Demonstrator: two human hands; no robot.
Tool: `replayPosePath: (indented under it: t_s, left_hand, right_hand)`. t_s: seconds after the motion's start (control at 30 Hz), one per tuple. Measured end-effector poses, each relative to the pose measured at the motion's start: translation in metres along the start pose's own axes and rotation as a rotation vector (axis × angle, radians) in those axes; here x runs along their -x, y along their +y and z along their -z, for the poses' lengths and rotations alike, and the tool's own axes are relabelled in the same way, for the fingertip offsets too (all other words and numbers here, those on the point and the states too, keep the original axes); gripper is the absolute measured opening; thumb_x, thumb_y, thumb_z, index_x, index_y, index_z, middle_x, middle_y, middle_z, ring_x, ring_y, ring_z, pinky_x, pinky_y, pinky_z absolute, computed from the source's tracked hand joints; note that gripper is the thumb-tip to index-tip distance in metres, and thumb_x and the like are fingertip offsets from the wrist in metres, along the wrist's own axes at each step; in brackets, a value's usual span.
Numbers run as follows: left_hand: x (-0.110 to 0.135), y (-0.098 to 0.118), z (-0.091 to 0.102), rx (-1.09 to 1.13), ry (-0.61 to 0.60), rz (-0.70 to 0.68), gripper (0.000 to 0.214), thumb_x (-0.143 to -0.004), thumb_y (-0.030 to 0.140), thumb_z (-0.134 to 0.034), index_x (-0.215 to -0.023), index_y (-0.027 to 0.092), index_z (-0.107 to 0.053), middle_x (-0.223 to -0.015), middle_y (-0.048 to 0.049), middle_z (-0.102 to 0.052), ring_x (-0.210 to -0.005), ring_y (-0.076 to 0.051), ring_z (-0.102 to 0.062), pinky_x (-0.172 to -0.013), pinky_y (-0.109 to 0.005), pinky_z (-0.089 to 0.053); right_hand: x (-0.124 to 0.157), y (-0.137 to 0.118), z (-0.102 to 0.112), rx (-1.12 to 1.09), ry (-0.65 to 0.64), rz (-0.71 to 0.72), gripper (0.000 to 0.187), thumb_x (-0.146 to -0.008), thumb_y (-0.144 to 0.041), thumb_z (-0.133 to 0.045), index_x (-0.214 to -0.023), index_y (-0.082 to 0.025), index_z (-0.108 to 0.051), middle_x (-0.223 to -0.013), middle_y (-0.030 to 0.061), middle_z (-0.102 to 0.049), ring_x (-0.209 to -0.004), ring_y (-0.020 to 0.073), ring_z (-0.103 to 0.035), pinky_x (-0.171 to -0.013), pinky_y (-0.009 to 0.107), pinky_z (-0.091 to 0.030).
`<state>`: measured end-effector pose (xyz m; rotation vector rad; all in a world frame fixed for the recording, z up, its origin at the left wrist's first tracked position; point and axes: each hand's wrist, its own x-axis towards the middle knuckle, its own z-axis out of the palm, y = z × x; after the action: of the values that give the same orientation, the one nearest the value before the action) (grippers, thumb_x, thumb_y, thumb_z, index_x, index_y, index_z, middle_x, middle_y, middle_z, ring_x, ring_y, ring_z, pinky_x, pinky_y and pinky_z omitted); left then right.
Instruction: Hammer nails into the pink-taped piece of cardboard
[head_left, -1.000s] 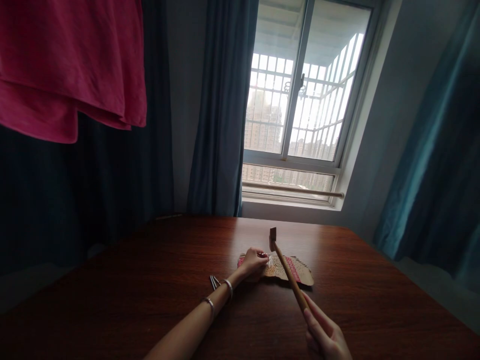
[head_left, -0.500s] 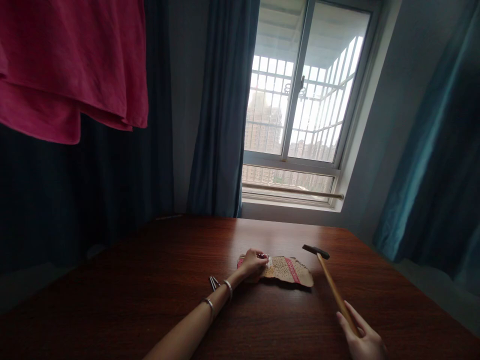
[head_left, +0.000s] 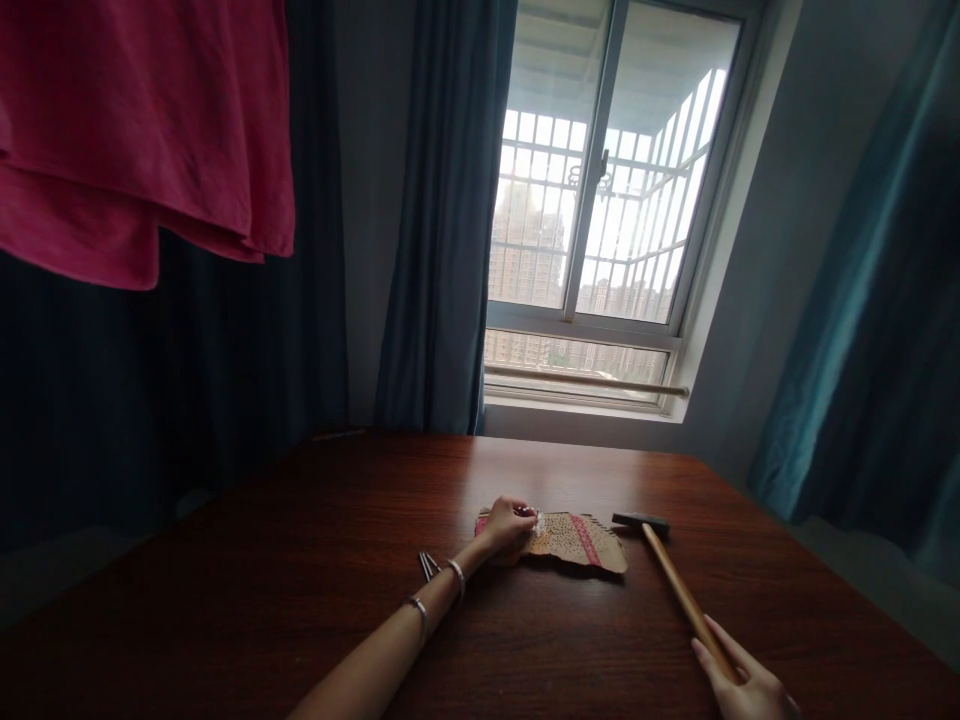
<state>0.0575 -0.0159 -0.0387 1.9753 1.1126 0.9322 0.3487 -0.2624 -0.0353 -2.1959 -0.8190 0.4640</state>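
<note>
My left hand (head_left: 510, 528) rests on the left part of a torn, perforated piece of cardboard (head_left: 566, 540) with pink bands. Its fingers are pinched together, and whatever they hold is too small to make out. In my right hand (head_left: 742, 675) is the wooden handle of a hammer (head_left: 686, 597), gripped near its end. The dark hammer head (head_left: 641, 524) is just to the right of the cardboard, apart from it. Several metal nails or thin rods (head_left: 429, 566) lie on the table beside my left forearm.
The brown wooden table (head_left: 300, 560) reaches back to the wall below a barred window (head_left: 592, 200). Blue curtains (head_left: 442, 220) hang on both sides. A pink cloth (head_left: 150, 130) hangs at the upper left.
My right hand and the hammer have moved right and a little lower, away from the cardboard. My left hand and the cardboard stay in place.
</note>
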Motion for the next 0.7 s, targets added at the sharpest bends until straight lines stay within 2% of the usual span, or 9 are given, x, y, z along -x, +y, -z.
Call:
replayPosePath:
  t_s: [0.13,0.23,0.4,0.5,0.6,0.7]
  left_hand:
    - [-0.002,-0.003,-0.002,0.012,0.012,0.009,0.026,-0.067,0.033,-0.058,-0.076,0.012,-0.071,-0.074,-0.0047,-0.070,-0.070,-0.016,-0.061,-0.060,-0.021,-0.040]
    - [-0.003,-0.005,-0.003,0.025,0.014,0.013,0.026,-0.066,0.032,-0.058,-0.077,0.012,-0.071,-0.075,-0.0048,-0.070,-0.071,-0.016,-0.061,-0.060,-0.021,-0.041]
    - [-0.003,-0.008,-0.004,0.042,0.014,0.007,0.025,-0.066,0.032,-0.058,-0.075,0.012,-0.071,-0.073,-0.0046,-0.070,-0.071,-0.017,-0.061,-0.060,-0.021,-0.041]
    - [-0.003,-0.007,-0.004,0.038,0.017,0.000,0.026,-0.066,0.032,-0.058,-0.075,0.012,-0.071,-0.073,-0.0041,-0.070,-0.071,-0.016,-0.061,-0.059,-0.020,-0.040]
    - [-0.002,-0.006,-0.003,0.036,0.010,-0.013,0.027,-0.066,0.033,-0.057,-0.076,0.012,-0.071,-0.073,-0.0041,-0.070,-0.069,-0.016,-0.061,-0.059,-0.021,-0.040]
    - [-0.001,-0.004,-0.001,0.026,0.007,-0.018,0.027,-0.067,0.033,-0.057,-0.077,0.012,-0.071,-0.073,-0.0045,-0.070,-0.069,-0.016,-0.061,-0.059,-0.021,-0.040]
  right_hand:
    - [0.005,-0.003,-0.002,0.082,0.013,0.072,0.055,-0.068,-0.053,-0.052,-0.116,-0.027,-0.063,-0.082,0.0102,-0.073,-0.070,0.0317,-0.066,-0.064,0.038,-0.048]
    - [0.013,-0.010,-0.001,0.238,0.031,0.116,0.054,-0.075,-0.053,-0.043,-0.119,-0.026,-0.059,-0.078,0.0107,-0.072,-0.071,0.0320,-0.066,-0.066,0.041,-0.047]
    - [0.023,-0.015,-0.003,0.423,0.103,0.256,0.041,-0.081,-0.043,-0.034,-0.100,-0.021,-0.063,-0.101,0.0131,-0.066,-0.080,0.0292,-0.064,-0.071,0.040,-0.047]
    - [0.024,-0.009,-0.010,0.489,0.165,0.303,0.039,-0.081,-0.040,-0.036,-0.099,-0.019,-0.064,-0.101,0.0136,-0.063,-0.086,0.0287,-0.062,-0.076,0.039,-0.046]
    - [0.022,-0.007,-0.014,0.535,0.219,0.281,0.044,-0.081,-0.040,-0.038,-0.113,-0.017,-0.058,-0.101,0.0143,-0.061,-0.087,0.0301,-0.061,-0.076,0.039,-0.045]
    - [0.019,-0.024,-0.013,0.551,0.322,0.298,0.057,-0.080,-0.041,-0.041,-0.131,-0.015,-0.042,-0.106,0.0163,-0.056,-0.086,0.0312,-0.060,-0.074,0.040,-0.045]
